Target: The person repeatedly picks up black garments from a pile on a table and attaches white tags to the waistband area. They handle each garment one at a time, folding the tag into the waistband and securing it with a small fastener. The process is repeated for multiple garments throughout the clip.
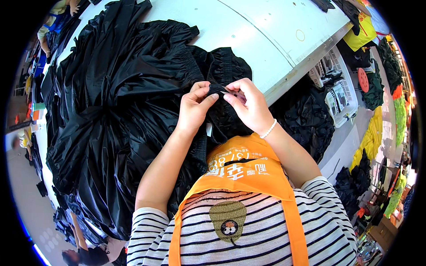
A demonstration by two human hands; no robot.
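Both hands meet over the gathered elastic waistband of a black, shiny, thin woven garment (pixel 224 95), held up just above the edge of the white flat table (pixel 284 40). The left hand (pixel 194 108) has its grip closed on the puckered band, thumb on top and fingers curled beneath. The right hand (pixel 249 104), with a white bead bracelet (pixel 268 129) at the wrist, is also closed on the band just beside it; something small and pale shows between its fingertips, too small to tell what it is. The rest of the garment hangs down toward the person's orange apron (pixel 244 173), and a large heap of similar black shiny garments (pixel 115 111) covers the left part of the table.

To do this well, I judge the band should stay taut between the two grips so the gathers spread and the seam can be seen. The pinch points want to sit close together, since slippery cloth slides easily. Working at fingertip level, with the bulk resting on the heap, would keep weight off the spot in hand. White plastic baskets (pixel 337 84) stand beyond the table edge on the right
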